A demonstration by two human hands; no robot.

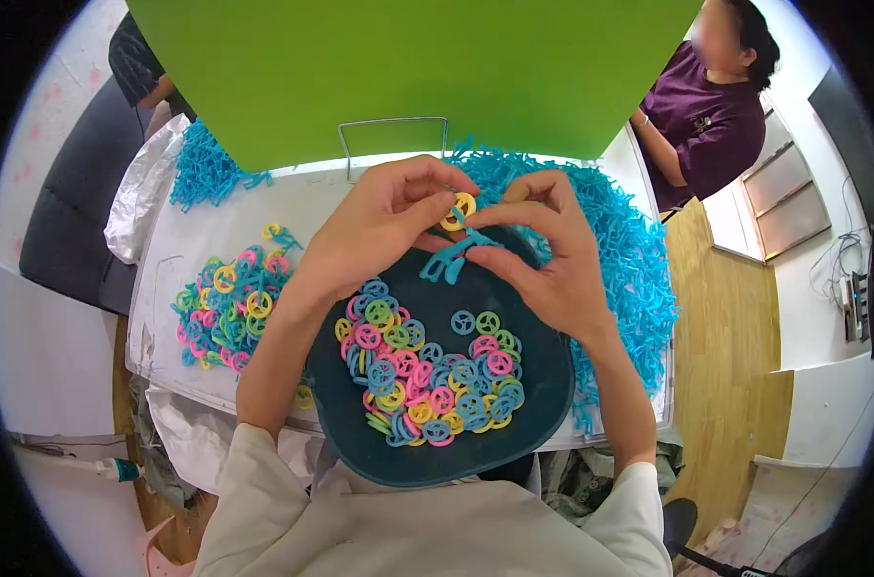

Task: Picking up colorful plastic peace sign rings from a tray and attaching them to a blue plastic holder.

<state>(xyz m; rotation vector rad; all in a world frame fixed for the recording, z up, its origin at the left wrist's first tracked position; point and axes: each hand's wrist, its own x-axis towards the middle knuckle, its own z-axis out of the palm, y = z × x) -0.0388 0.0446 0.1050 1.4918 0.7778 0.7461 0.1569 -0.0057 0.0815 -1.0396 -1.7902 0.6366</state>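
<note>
Between its thumb and fingers my left hand [384, 216] pinches a small yellow plastic ring with spokes [464, 206]. My right hand [549, 255] grips a blue branched plastic piece [448, 258], whose upper end meets the yellow ring. Whether the two are joined cannot be made out. Both hands are above the far part of a dark green basin [427, 469]. In the basin lies a heap of spoked rings [432, 385] in blue, pink, yellow and green.
A large pile of blue branched pieces [629, 279] covers the table's right side. Rings with blue pieces [227, 306] are heaped at left. A green panel [418, 77] and wire stand [393, 122] are at the back. A person in purple [711, 115] is beyond the right corner.
</note>
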